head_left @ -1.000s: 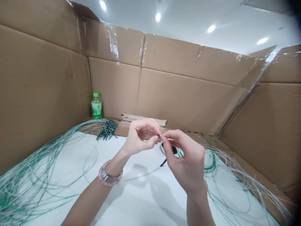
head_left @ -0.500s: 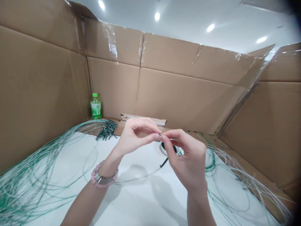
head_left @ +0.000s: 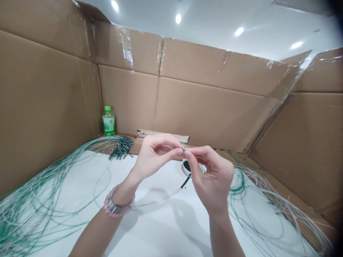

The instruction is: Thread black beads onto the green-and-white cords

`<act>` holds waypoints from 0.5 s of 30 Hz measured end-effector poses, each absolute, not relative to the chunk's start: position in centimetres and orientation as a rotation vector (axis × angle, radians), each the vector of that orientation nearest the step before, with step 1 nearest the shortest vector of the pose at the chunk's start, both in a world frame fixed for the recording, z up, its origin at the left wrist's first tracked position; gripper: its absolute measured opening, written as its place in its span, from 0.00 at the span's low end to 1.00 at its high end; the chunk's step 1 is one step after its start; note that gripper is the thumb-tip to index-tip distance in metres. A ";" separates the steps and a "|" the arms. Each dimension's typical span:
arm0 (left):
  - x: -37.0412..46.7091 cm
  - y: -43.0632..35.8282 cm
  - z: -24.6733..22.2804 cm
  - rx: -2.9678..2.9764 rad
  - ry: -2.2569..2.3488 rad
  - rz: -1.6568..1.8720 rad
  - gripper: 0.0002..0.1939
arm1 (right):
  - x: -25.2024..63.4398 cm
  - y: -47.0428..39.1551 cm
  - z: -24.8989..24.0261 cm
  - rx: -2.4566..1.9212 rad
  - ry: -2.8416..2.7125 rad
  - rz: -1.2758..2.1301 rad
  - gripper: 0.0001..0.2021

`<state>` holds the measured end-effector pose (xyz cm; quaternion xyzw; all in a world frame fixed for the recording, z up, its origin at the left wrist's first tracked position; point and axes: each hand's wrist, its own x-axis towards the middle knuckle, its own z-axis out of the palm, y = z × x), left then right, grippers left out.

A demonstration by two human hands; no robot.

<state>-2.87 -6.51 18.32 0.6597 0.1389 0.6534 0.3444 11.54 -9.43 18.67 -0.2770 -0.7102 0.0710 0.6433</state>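
Observation:
My left hand (head_left: 158, 153) and my right hand (head_left: 210, 175) meet fingertip to fingertip above the white table, each pinched closed. Between them is a tiny dark piece (head_left: 183, 150), too small to name. Just behind my right hand sits a small white bowl (head_left: 184, 169) with dark contents, partly hidden by the fingers. Below the bowl, a short dark beaded section (head_left: 185, 181) lies on a thin clear strand (head_left: 160, 200) that runs left toward my wrist.
Green and white strands (head_left: 40, 189) spread along the left, ending in a dark tufted bundle (head_left: 122, 147). More strands (head_left: 268, 200) lie at right. A green bottle (head_left: 108, 123) stands in the back left corner. Cardboard walls (head_left: 209, 107) enclose the table (head_left: 155, 235).
My right hand has shifted slightly left, and its fingertips are a little higher. A dark piece now shows between the fingertips. The beaded section appears longer below the bowl.

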 end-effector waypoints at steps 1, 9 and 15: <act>-2.8 -6.6 18.3 1.721 0.382 1.713 0.01 | 11.5 -9.4 18.6 -0.631 -1.608 0.154 0.04; -2.7 -7.2 18.5 1.814 0.421 1.768 0.01 | 11.6 -9.4 18.3 -0.587 -1.590 0.095 0.07; -2.5 -7.4 18.8 1.957 0.558 1.887 0.03 | 11.8 -9.6 18.7 -0.663 -1.617 0.010 0.06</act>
